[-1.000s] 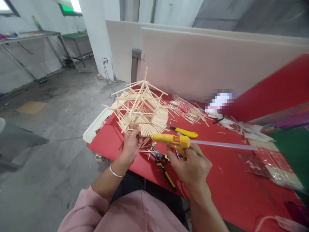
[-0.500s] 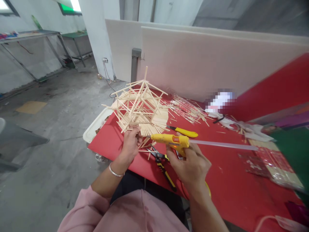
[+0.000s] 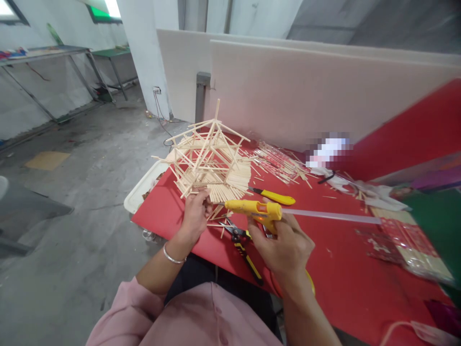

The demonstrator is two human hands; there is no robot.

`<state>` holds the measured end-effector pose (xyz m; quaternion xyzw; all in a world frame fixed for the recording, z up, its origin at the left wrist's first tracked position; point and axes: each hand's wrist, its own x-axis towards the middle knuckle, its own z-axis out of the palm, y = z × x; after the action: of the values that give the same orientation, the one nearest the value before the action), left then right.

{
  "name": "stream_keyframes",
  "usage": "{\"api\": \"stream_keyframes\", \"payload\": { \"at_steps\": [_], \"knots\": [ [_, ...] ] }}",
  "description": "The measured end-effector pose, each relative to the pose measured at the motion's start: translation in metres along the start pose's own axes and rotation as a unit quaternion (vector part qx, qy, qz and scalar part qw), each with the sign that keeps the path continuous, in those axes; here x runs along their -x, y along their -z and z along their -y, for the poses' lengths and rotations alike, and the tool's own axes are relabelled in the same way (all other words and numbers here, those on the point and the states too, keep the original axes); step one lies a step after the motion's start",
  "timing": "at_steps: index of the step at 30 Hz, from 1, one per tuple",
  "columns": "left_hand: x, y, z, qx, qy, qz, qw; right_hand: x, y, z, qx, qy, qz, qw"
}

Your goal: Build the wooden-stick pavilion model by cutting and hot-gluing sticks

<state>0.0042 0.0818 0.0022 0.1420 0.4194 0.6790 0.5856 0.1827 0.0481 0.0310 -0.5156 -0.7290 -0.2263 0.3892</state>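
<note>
My right hand (image 3: 288, 245) is wrapped round the yellow glue gun (image 3: 248, 208), with a long clear glue stick (image 3: 331, 216) reaching out of its back end. The gun's nozzle points left, close to the fingertips of my left hand (image 3: 196, 211). Those fingers are pinched on a wooden stick, mostly hidden, at the near edge of the stick model (image 3: 212, 149). This model is an open frame of pale wooden sticks with a pointed top and a fan of sticks at its base. Below the gun lie pliers (image 3: 247, 257) with black-and-yellow handles; behind it rests a yellow-handled cutter (image 3: 277, 197).
A red table (image 3: 345, 259) carries everything. Loose sticks and plastic packs (image 3: 277, 163) lie behind, and packed sticks (image 3: 414, 245) at the right. White boards (image 3: 324, 91) stand along the back. A white tray (image 3: 135, 194) shows beyond the left edge.
Almost nothing differs. The glue gun and my right hand have shifted very slightly left; my left hand and the stick model stay in place.
</note>
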Motion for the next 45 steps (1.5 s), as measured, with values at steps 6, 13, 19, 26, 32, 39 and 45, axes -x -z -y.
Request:
{"api": "stream_keyframes", "payload": {
  "at_steps": [6,13,19,26,32,39,45],
  "knots": [
    [0.000,0.000,-0.002,-0.003,0.008,0.000,1.000,-0.001,0.001,0.000,0.000,0.004,0.001,1.000],
    [-0.001,0.000,0.000,0.000,0.007,0.002,1.000,0.002,-0.001,-0.001,0.002,-0.002,0.002,1.000],
    [0.007,0.006,-0.003,-0.023,0.017,0.036,0.999,0.002,0.000,-0.001,-0.013,0.002,-0.004,1.000],
    [0.024,0.031,0.006,-0.030,0.002,0.000,1.000,0.007,0.000,-0.002,0.001,-0.007,-0.013,1.000],
    [0.023,0.037,0.014,-0.056,-0.025,0.001,0.998,0.015,0.001,-0.006,-0.018,-0.014,-0.005,1.000],
    [0.021,0.041,0.029,-0.127,-0.052,0.002,0.991,0.027,0.005,-0.019,-0.043,-0.101,0.052,0.993],
    [0.019,0.044,0.031,-0.223,-0.101,-0.015,0.969,0.025,0.018,-0.059,-0.140,-0.290,0.203,0.925]
  ]
}}
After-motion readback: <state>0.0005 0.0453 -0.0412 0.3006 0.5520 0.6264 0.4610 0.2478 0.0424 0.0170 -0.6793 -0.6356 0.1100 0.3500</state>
